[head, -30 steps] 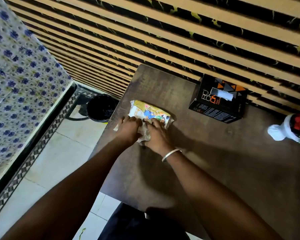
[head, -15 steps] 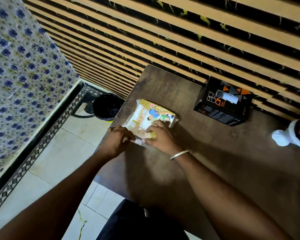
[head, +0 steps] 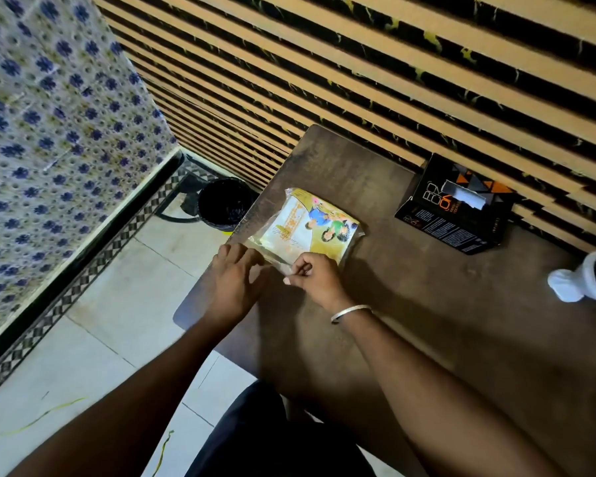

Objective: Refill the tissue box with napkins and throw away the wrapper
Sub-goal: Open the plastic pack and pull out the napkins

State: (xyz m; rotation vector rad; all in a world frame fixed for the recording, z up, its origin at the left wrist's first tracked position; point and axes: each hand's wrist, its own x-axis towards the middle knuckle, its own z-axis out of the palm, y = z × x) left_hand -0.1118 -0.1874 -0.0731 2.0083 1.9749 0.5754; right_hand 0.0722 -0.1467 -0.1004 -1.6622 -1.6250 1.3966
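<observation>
A napkin pack (head: 308, 228) in a clear wrapper with a yellow, cartoon-printed label lies flat near the left edge of the dark brown table (head: 427, 304). My left hand (head: 236, 275) and my right hand (head: 315, 275) both pinch the wrapper's near edge, fingers closed on the plastic. The black tissue box (head: 456, 210), with orange triangles and a white tissue in its top slot, stands at the back of the table against the wall, well right of the pack.
A black waste bin (head: 226, 203) stands on the tiled floor just left of the table's far corner. A white and red object (head: 585, 280) sits at the table's right edge. A striped wall runs behind the table.
The pack has gone from propped up under my hands to lying flat, label up. Both hands have slid back to its near edge and now pinch the wrapper there.
</observation>
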